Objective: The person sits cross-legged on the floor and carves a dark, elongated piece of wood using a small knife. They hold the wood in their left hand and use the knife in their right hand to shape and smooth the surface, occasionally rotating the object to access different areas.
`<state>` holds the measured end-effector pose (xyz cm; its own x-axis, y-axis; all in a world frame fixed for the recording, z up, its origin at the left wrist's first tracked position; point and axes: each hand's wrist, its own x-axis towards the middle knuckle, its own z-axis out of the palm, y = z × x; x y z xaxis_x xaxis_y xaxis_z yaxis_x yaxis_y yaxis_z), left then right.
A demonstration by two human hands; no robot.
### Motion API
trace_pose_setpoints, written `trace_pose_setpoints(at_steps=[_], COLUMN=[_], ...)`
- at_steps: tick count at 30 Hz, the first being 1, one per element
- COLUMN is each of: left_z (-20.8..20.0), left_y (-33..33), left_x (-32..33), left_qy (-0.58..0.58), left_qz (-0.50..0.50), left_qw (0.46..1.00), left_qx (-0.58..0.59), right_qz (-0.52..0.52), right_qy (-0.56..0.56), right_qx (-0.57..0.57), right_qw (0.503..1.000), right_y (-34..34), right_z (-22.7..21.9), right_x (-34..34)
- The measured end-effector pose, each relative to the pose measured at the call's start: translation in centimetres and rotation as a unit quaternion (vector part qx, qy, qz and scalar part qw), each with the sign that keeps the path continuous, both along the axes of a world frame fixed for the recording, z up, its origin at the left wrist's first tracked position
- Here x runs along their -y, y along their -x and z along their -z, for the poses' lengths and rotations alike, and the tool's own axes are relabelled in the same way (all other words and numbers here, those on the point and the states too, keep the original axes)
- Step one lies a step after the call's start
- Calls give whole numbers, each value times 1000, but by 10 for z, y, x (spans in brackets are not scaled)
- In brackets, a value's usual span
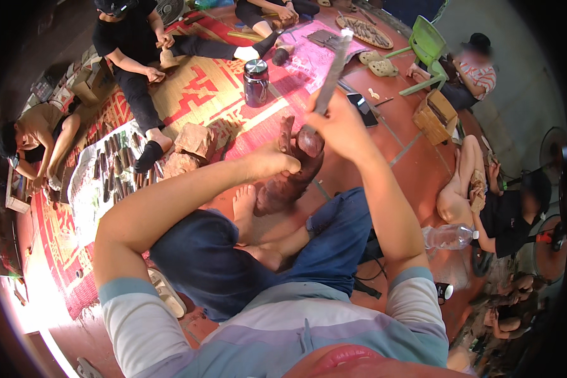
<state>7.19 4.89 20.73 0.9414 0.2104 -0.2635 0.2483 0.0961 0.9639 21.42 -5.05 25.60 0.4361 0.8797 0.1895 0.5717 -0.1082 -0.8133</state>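
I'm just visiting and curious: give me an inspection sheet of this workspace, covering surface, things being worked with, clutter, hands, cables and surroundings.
Surface: reddish tiled floor, partly covered by a patterned mat.
Job's things: dark reddish-brown carved piece and long grey file-like tool.
Clutter: dark thermos, phone, rough brown blocks, clear plastic bottle.
Hands: left hand grips the carved piece; right hand holds the grey tool.
Cables: possibly a dark cord or strap beside the right thigh; too small to tell.
Surroundings: several people seated around, including a person in black; green chair behind the phone.
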Motion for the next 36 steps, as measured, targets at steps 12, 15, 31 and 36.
trace_pose_setpoints(at_steps=[12,15,31,36], left_z=[-1,-5,1,5], left_y=[-5,-3,-9,-5], left_x=[-4,5,-1,-9], left_qy=[-30,-18,-72,-49], left_qz=[21,5,57,59], left_qw=[996,999,995,997], left_qx=[-77,-44,-41,-24], right_qz=[77,128,102,85], right_qy=[24,-56,20,-100], right_qx=[165,56,85,-182], right_qw=[983,989,991,974], right_y=[27,-12,-8,-32], right_z=[4,11,0,9], right_x=[4,-6,-4,13])
